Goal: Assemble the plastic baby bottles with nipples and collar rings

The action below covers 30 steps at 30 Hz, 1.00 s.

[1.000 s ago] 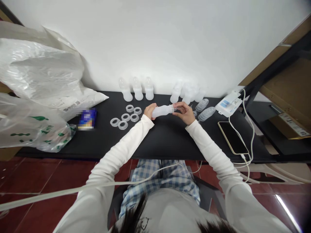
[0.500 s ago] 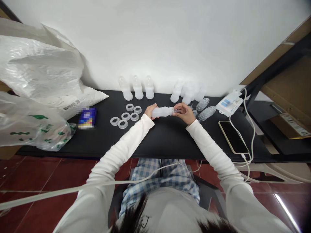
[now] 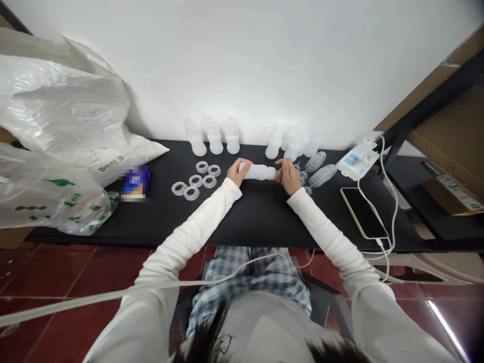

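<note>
A translucent white plastic bottle lies sideways between my two hands above the black table. My left hand is wrapped round its base end. My right hand is closed round its neck end, with the fingers curled over the mouth, which is hidden. Several clear plastic rings lie just left of my left hand. Stacks of clear caps lie right of my right hand.
Three capped bottles and a cluster of uncapped bottles stand along the wall. Large plastic bags and a blue packet fill the left end. A phone with a cable and a white box lie at the right.
My right hand has turned palm-down and closed further over the bottle's neck. The bottle has shifted slightly to the right and lower, with my left hand following.
</note>
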### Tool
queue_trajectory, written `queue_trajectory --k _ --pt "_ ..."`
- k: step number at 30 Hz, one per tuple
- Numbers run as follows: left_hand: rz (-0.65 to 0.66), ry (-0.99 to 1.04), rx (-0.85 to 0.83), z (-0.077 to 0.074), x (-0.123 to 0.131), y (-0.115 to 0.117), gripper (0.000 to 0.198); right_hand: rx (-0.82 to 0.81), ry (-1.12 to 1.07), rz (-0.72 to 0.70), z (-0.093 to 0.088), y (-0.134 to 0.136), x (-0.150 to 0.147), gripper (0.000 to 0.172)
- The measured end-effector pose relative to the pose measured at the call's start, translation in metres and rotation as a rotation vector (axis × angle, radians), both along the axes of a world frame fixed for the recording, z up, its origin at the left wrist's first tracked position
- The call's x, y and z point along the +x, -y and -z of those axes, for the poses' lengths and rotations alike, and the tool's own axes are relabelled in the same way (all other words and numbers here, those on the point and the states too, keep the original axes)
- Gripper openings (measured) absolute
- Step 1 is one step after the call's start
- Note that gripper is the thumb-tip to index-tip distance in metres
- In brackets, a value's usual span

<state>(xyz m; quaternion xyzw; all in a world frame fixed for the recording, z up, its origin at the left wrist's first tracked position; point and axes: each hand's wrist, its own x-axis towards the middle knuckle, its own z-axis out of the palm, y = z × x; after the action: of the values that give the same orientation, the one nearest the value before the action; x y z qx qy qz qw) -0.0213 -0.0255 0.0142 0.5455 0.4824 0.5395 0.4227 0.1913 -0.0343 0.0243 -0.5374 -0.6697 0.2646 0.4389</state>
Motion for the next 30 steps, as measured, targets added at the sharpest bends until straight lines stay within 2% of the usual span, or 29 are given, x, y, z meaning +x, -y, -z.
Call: queue_trajectory --k 2,4,6,8,10,13,17,21,24,27,28,30 --pt "-0.054 0.071 -0.118 0.001 0.000 -0.003 0.042 0.212 0.213 -0.021 -0.004 0.002 0.002 0.048" --pt "-0.041 0.135 -0.219 0.002 0.001 -0.006 0.042 0.370 0.411 -0.079 -0.005 0.002 0.002 0.044" --pt "0.046 0.159 -0.273 0.002 0.002 -0.006 0.044 0.441 0.537 -0.088 -0.004 0.001 0.001 0.039" --pt "0.152 0.134 -0.249 0.001 0.003 -0.002 0.047 0.460 0.598 -0.020 -0.002 0.001 0.000 0.033" --pt "0.223 0.068 -0.121 -0.001 0.005 0.004 0.049 0.457 0.628 0.068 0.000 0.000 0.002 0.034" --pt "0.262 -0.078 0.185 -0.003 0.007 0.014 0.048 0.424 0.635 0.160 0.002 -0.001 0.007 0.040" --pt "0.288 -0.316 0.554 -0.002 0.005 0.016 0.039 0.385 0.543 0.177 0.006 -0.006 0.015 0.039" --pt "0.284 -0.446 0.744 0.005 0.004 0.007 0.029 0.350 0.492 0.162 0.007 -0.007 0.015 0.041" --pt "0.244 -0.479 0.776 0.004 0.005 0.006 0.026 0.313 0.520 0.142 -0.007 -0.004 0.013 0.043" --pt "0.148 -0.427 0.724 -0.003 0.003 0.013 0.028 0.319 0.523 0.160 -0.033 -0.005 0.020 0.047" --pt "0.108 -0.388 0.681 -0.006 0.003 0.015 0.031 0.323 0.520 0.200 -0.042 -0.008 0.027 0.049" --pt "0.028 -0.292 0.555 -0.010 0.001 0.019 0.038 0.317 0.550 0.393 -0.056 -0.017 0.045 0.047"
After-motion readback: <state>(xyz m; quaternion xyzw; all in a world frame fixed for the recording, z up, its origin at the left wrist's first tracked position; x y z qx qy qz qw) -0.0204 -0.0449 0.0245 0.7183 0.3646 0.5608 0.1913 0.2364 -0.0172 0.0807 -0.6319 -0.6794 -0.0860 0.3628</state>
